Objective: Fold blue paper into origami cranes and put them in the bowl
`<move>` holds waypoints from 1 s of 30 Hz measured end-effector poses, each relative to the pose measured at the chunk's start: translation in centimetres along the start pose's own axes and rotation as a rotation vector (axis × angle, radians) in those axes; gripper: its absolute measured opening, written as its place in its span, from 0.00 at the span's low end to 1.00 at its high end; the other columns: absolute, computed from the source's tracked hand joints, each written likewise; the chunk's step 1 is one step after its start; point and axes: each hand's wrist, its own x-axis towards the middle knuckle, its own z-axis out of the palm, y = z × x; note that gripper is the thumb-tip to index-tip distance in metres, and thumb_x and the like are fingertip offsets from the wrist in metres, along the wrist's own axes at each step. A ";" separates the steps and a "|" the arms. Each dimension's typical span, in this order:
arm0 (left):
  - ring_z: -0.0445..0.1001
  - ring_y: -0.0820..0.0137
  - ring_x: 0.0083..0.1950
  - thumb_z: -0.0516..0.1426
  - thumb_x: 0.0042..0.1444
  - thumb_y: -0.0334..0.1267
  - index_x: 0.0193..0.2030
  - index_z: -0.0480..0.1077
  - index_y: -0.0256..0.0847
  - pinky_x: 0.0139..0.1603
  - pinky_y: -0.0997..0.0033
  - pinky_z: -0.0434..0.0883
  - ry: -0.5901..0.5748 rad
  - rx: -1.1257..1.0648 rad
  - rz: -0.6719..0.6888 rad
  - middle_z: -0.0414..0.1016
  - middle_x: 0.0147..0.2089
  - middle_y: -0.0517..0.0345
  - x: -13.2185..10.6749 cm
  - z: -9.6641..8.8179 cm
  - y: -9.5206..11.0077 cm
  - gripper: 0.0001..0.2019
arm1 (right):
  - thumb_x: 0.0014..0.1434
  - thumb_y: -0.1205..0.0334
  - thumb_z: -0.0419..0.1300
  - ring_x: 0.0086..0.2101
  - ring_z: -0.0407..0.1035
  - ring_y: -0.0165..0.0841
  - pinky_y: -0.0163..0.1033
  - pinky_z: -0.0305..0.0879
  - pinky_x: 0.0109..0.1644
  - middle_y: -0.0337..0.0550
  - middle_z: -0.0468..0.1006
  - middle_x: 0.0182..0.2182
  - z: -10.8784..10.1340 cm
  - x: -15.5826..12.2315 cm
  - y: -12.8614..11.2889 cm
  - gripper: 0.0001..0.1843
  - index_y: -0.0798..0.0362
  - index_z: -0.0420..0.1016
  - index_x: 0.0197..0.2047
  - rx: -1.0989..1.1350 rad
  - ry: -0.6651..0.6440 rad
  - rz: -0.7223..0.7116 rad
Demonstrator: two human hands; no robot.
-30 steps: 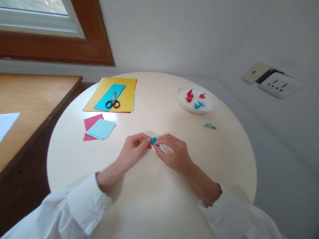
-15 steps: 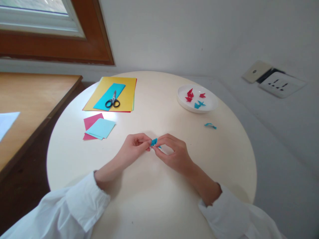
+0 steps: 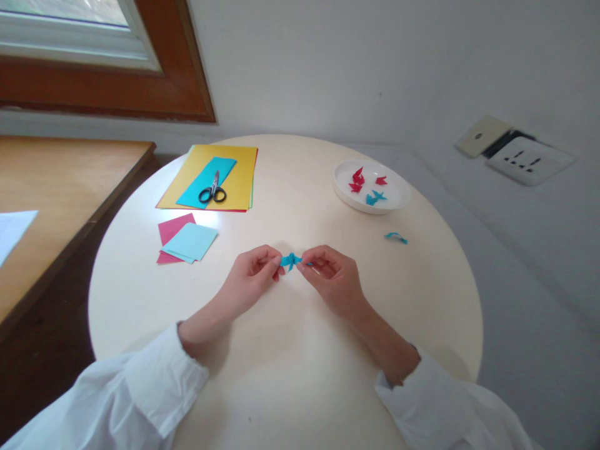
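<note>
Between my two hands is a small blue folded paper piece (image 3: 291, 260), held above the middle of the round white table (image 3: 281, 387). My left hand (image 3: 253, 273) pinches its left end between thumb and forefinger. At the other end, the fingertips of my right hand (image 3: 334, 275) are closed on it, hiding part of that end. Narrow points stick out from a knotted-looking middle. A loose strip of blue folded paper (image 3: 396, 237) lies on the table to the right, beyond my right hand.
Red and blue folded paper pieces (image 3: 357, 181) lie in a white dish (image 3: 345, 199) at the back right. Black-handled scissors (image 3: 213, 192) rest on blue paper over yellow sheets (image 3: 239, 181) at the back left. Light blue and pink paper squares (image 3: 192, 240) lie nearer. A wall socket (image 3: 525, 161) is at right.
My right hand has moved slightly up and right, and my fingers now hold the blue paper piece by opposite ends. More of its middle shows between them.
</note>
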 end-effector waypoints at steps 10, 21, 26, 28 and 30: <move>0.64 0.73 0.26 0.49 0.57 0.42 0.26 0.62 0.40 0.29 0.73 0.62 -0.030 0.034 0.113 0.65 0.23 0.62 -0.3 0.4 -0.2 0.11 | 0.48 0.56 0.63 0.25 0.68 0.27 0.34 0.68 0.30 0.37 0.72 0.24 0.5 0.4 0.3 0.12 0.53 0.67 0.31 0.141 -0.091 0.193; 0.58 0.75 0.22 0.48 0.58 0.45 0.24 0.58 0.41 0.24 0.74 0.57 -0.037 0.105 0.029 0.60 0.20 0.65 -0.1 0.7 -0.9 0.14 | 0.57 0.58 0.52 0.22 0.60 0.25 0.33 0.58 0.27 0.35 0.66 0.19 0.4 0.0 -0.1 0.13 0.53 0.64 0.23 -0.138 -0.270 0.151; 0.58 0.75 0.22 0.44 0.61 0.47 0.21 0.56 0.41 0.25 0.74 0.58 -0.125 0.130 0.021 0.59 0.19 0.65 -0.2 0.7 -1.4 0.19 | 0.59 0.54 0.51 0.22 0.59 0.26 0.33 0.57 0.28 0.35 0.65 0.19 0.5 0.0 -0.4 0.16 0.52 0.62 0.23 -0.098 -0.265 0.160; 0.58 0.76 0.22 0.44 0.61 0.46 0.22 0.57 0.41 0.24 0.74 0.57 -0.124 0.116 0.034 0.59 0.19 0.65 -0.3 0.8 -1.4 0.19 | 0.59 0.50 0.51 0.23 0.59 0.26 0.34 0.57 0.28 0.36 0.66 0.19 0.5 0.0 -0.5 0.18 0.52 0.62 0.23 -0.063 -0.264 0.171; 0.58 0.76 0.22 0.44 0.61 0.47 0.22 0.57 0.40 0.24 0.75 0.57 -0.121 0.065 0.046 0.59 0.19 0.65 -0.4 0.8 -1.3 0.19 | 0.59 0.47 0.52 0.23 0.60 0.27 0.35 0.58 0.30 0.36 0.66 0.20 0.6 0.0 -0.5 0.19 0.52 0.62 0.24 0.000 -0.261 0.187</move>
